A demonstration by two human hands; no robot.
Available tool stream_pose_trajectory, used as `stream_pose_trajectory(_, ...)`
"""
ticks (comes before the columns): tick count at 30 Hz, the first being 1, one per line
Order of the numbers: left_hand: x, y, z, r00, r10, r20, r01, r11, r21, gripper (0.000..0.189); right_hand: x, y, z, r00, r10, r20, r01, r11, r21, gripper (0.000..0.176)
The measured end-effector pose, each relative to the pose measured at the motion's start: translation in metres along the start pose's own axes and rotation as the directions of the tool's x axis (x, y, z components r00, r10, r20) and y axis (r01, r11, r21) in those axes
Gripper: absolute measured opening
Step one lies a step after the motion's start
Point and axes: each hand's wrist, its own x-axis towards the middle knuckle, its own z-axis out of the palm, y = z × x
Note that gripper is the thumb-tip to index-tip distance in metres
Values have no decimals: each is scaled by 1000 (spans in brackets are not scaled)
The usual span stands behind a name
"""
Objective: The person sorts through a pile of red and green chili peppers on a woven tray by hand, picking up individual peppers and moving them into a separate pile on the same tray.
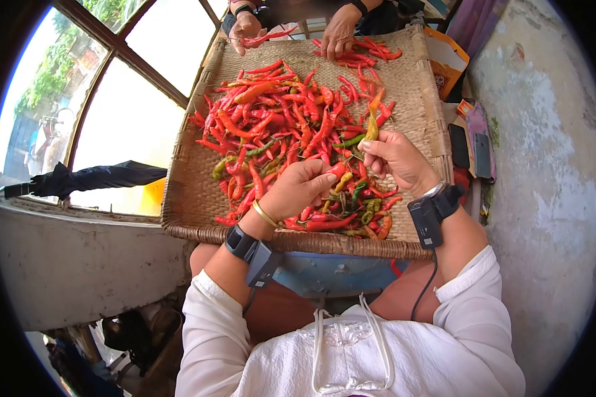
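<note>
A heap of mostly red chili peppers (271,112), with some green and yellowish ones, lies on a woven tray (192,192). My left hand (301,188) is closed over the near part of the heap, with a red chili pepper (338,171) at its thumb and fingertips; most of that pepper is hidden. To its right, my right hand (400,161) pinches a wrinkled yellow-green chili pepper (372,126), which points up and away from me. A green chili pepper (351,141) lies just left of the right fingertips.
Across the tray, another person's hand (246,30) holds red chili peppers and their other hand (340,32) touches a smaller pile. A folded black umbrella (106,177) lies by the window at left. Phones (482,155) and a wall (543,185) are on the right.
</note>
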Motion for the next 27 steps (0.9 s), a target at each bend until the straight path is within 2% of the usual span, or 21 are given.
stream_pose_trajectory(5, -3, -2, 0, 998, -35, -45, 35, 999, -16, 15, -9, -5, 10, 996, 32, 82, -36, 999, 37, 13)
stream_pose_trajectory(7, -3, -1, 2, 999, 32, -44, -22, 980, 199, 14, -9, -6, 13, 994, 26, 105, -32, 997, 63, 13)
stream_pose_trajectory(9, -3, -5, 2, 998, 44, -42, -32, 968, 249, 14, -7, -2, 13, 994, -57, 90, 42, 987, 157, 14)
stream_pose_trajectory(13, -3, -2, 0, 999, 38, -27, -28, 947, 319, 14, -5, 0, 14, 990, -133, 48, 124, 979, 161, 12)
stream_pose_trajectory(15, -4, -2, -1, 997, 68, -35, -54, 952, 302, 14, -5, -2, 12, 995, -36, 89, 37, 999, -15, 10)
stream_pose_trajectory(17, -5, -3, -2, 995, 92, -43, -76, 956, 284, 14, -4, -1, 10, 995, 9, 103, -5, 999, -41, 9)
stream_pose_trajectory(19, -4, -2, -6, 987, 162, 1, -144, 872, 468, 15, -2, -3, 5, 988, 86, 124, -74, 993, -95, 6)
stream_pose_trajectory(20, -6, 0, -6, 986, 164, 1, -145, 871, 469, 15, -2, -4, 2, 989, 85, 125, -73, 993, -96, 6)
stream_pose_trajectory(22, -9, 5, -8, 983, 174, -51, -118, 825, 553, 16, -1, -9, -5, 998, 40, -37, -47, 980, -194, 6)
stream_pose_trajectory(23, -9, 3, -9, 983, 178, -51, -121, 825, 553, 16, -2, -11, -7, 999, 38, -38, -44, 979, -197, 6)
stream_pose_trajectory(26, -6, -7, -14, 976, 170, -138, -90, 886, 455, 18, -4, -16, -8, 992, 124, 16, -95, 830, -549, 13)
stream_pose_trajectory(27, -4, -9, -14, 981, 150, -121, -84, 898, 433, 17, -1, -16, -12, 989, 144, 25, -106, 829, -550, 15)
